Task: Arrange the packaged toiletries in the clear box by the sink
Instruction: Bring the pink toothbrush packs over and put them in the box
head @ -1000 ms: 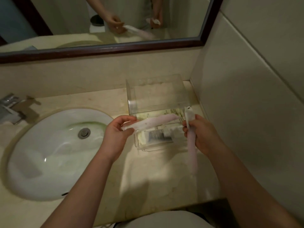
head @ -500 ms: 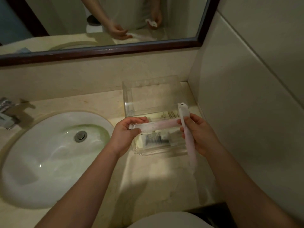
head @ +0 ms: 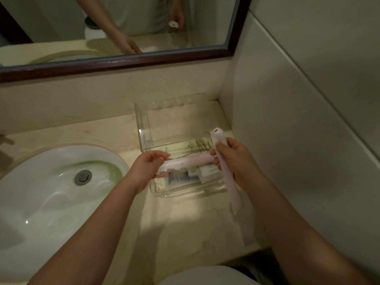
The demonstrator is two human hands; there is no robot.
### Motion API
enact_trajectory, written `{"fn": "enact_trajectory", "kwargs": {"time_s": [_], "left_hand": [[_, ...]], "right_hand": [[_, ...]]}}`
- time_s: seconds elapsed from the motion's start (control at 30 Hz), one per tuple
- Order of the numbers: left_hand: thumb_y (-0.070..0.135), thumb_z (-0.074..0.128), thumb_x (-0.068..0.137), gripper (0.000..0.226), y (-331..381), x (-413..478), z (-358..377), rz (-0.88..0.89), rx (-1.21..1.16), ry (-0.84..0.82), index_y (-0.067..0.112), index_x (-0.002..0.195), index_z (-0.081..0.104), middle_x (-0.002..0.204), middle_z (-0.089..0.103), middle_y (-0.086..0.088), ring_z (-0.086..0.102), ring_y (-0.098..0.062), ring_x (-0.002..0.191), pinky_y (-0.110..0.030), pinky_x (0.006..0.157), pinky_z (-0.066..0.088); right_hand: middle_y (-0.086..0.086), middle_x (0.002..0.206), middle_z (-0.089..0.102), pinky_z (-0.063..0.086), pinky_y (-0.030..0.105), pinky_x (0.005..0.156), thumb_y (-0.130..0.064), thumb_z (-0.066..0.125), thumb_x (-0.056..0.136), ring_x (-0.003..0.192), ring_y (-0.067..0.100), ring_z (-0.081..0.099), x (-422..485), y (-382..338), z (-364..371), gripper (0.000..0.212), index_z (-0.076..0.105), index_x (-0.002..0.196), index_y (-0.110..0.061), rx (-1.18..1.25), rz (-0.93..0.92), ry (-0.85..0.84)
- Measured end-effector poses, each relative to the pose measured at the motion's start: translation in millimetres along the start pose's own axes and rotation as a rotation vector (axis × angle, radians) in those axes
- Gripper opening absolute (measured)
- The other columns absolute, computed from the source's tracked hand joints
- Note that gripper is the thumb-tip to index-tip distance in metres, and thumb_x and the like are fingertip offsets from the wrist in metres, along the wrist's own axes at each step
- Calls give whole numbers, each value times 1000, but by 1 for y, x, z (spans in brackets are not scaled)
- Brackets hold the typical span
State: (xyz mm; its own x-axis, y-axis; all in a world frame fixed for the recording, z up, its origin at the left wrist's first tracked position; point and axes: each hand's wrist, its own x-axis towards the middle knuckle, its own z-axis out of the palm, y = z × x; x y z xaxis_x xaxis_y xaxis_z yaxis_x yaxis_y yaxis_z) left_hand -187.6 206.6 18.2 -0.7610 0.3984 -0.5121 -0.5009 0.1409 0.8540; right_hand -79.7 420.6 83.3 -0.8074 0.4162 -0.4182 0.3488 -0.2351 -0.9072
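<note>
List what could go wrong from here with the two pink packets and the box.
The left hand pinches only one end of its packet over the clear box, so the free end could snag on the right hand. The right hand's packet hangs outside the box's front corner and may land on the counter if released.

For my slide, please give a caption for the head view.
Left hand lays one pink packet across the clear box; right hand holds another.
</note>
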Motion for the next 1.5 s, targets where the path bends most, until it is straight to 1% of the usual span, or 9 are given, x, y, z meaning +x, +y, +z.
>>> {"fn": "enact_trajectory", "kwargs": {"time_s": [0.23, 0.5, 0.67, 0.8, 1.03, 1.17, 1.3, 1.37, 1.5], "left_hand": [[-11, 65, 83, 18, 9, -2, -9, -9, 260, 16, 5, 81, 72, 97, 70, -13, 67, -17, 65, -21, 57, 58], [-8, 65, 83, 20, 12, -4, -10, 28, 200, 79, 11, 80, 73, 90, 71, -5, 66, -20, 73, -23, 60, 59], [-6, 64, 85, 21, 13, -6, -12, 29, 176, 108, 12, 82, 74, 83, 71, -8, 63, -17, 69, -23, 61, 59], [-4, 67, 83, 21, 11, 0, -14, 62, 286, 156, 14, 80, 75, 75, 72, -4, 64, -18, 69, -33, 68, 57], [6, 69, 81, 21, 7, 9, -11, 132, 526, 289, 25, 72, 70, 66, 66, 3, 57, -14, 58, -30, 65, 48], [12, 74, 77, 18, 4, 11, -15, 136, 565, 317, 25, 70, 64, 67, 65, 0, 59, -20, 62, -41, 69, 54], [8, 69, 78, 20, 6, 11, -12, 157, 544, 341, 24, 68, 64, 66, 65, 1, 61, -22, 64, -40, 70, 54], [4, 64, 78, 25, 8, 12, -10, 153, 523, 353, 26, 67, 64, 68, 66, 0, 67, -27, 70, -39, 70, 56], [3, 61, 77, 24, 7, 13, -8, 171, 545, 356, 26, 67, 64, 70, 69, -5, 69, -31, 70, -45, 73, 58]], "right_hand": [[0, 66, 61, 42, 21, 45, -21, 58, 95, 48, 11, 50, -1, -5, 9, 14, 64, 99, -9, 122, -23, -32], [0, 71, 67, 44, 22, 49, -19, 59, 93, 54, 9, 55, -5, -9, 10, 13, 71, 95, -15, 138, -34, -8], [3, 79, 66, 52, 22, 57, -28, 68, 88, 66, 10, 61, 4, -6, 5, 13, 76, 82, -19, 241, -3, 142], [4, 78, 65, 52, 27, 61, -37, 67, 88, 69, 12, 61, 5, -14, 0, 18, 73, 82, -22, 22, -164, 236], [-6, 61, 50, 42, 26, 55, -37, 65, 89, 60, 11, 48, 19, -41, 8, 26, 64, 67, -24, -143, -337, 310], [-2, 76, 58, 40, 19, 59, -27, 65, 89, 63, 4, 51, 23, -50, 39, 12, 69, 88, -16, -512, -530, -85], [2, 86, 54, 38, 32, 71, -27, 58, 93, 81, 18, 51, 45, -17, 72, 20, 67, 85, -11, -1208, -606, -420], [7, 86, 55, 38, 34, 73, -22, 56, 93, 86, 27, 56, 53, 9, 82, 19, 62, 78, -11, -1343, -625, -538], [17, 97, 66, 42, 35, 76, -21, 58, 89, 91, 32, 60, 61, 40, 91, 20, 68, 95, -5, -1379, -563, -613]]}}
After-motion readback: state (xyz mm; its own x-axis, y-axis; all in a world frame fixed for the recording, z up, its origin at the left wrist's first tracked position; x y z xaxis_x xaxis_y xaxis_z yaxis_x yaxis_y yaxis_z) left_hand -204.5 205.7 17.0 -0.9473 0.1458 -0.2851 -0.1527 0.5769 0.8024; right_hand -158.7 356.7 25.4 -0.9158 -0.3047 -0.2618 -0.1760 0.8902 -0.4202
